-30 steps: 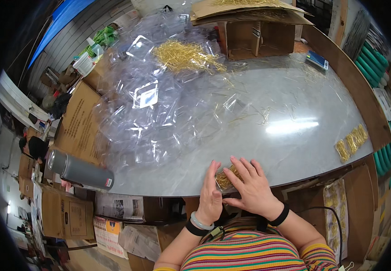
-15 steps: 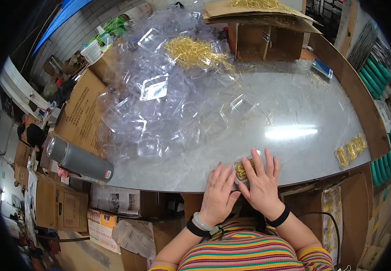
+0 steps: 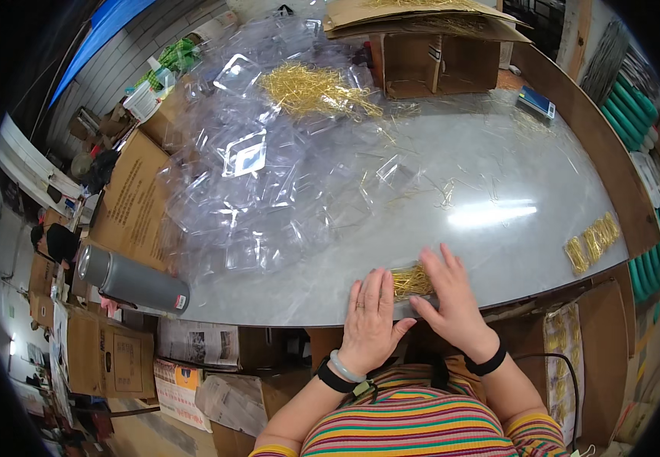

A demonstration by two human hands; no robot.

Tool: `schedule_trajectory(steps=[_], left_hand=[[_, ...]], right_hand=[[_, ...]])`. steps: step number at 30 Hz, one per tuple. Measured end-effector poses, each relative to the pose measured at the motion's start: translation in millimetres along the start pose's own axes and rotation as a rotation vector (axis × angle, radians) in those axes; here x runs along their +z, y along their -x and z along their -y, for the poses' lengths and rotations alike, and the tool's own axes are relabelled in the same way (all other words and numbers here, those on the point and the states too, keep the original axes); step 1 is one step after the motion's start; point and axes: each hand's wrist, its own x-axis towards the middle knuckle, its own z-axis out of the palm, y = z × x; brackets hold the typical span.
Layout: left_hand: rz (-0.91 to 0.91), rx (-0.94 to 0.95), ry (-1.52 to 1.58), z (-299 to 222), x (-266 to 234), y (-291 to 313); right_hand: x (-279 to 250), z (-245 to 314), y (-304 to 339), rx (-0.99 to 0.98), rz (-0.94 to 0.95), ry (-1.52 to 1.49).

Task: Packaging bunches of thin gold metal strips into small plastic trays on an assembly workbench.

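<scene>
A small packet of gold wire pieces (image 3: 411,282) lies at the near edge of the grey table, between my two hands. My left hand (image 3: 370,318) is at its left end, fingers stretched out side by side. At its right end is my right hand (image 3: 450,299), fingers extended and partly over the wires, thumb apart. Neither hand wraps round the packet. Whether the wires lie in a clear plastic tray cannot be made out. A heap of clear plastic cases (image 3: 254,175) fills the table's left side, with a loose pile of gold wires (image 3: 316,90) on top.
Filled wire packets (image 3: 594,242) lie near the right edge. A grey bottle (image 3: 133,279) rests at the left edge. A cardboard box (image 3: 438,65) stands at the back, a small blue box (image 3: 536,102) to its right. Stray wires (image 3: 446,192) are scattered mid-table. A cardboard wall (image 3: 585,137) borders the right side.
My right hand has shifted slightly right and its fingers have drawn off the packet, so more gold wire shows. My left hand now lies closer against the packet's left end.
</scene>
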Motion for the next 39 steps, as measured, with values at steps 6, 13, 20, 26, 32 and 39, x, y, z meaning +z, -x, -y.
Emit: schedule_trajectory(steps=[6,13,20,26,32,39], left_hand=[[-0.014,-0.003,-0.076,-3.8,4.6,-1.9],[-0.127,-0.109,0.123,-4.5,-1.1,-8.8],[-0.137,-0.093,0.159,-1.2,-4.0,-15.7],[-0.126,-0.066,0.188,4.0,-0.1,-12.0],[-0.138,-0.069,0.191,1.1,-0.9,-12.2],[-0.141,-0.042,0.153,5.5,3.6,-8.3]], right_hand=[[4.4,5.9,4.3,-0.06,0.02,0.132],[-7.6,-5.0,-4.1,0.012,-0.075,-0.224],[1.1,-17.7,-9.5,-0.163,-0.029,-0.077],[3.3,0.1,-6.9,0.037,-0.158,-0.408],[9.0,-11.8,1.1,-0.159,-0.072,-0.069],[6.3,14.2,1.6,-0.143,0.082,0.22]])
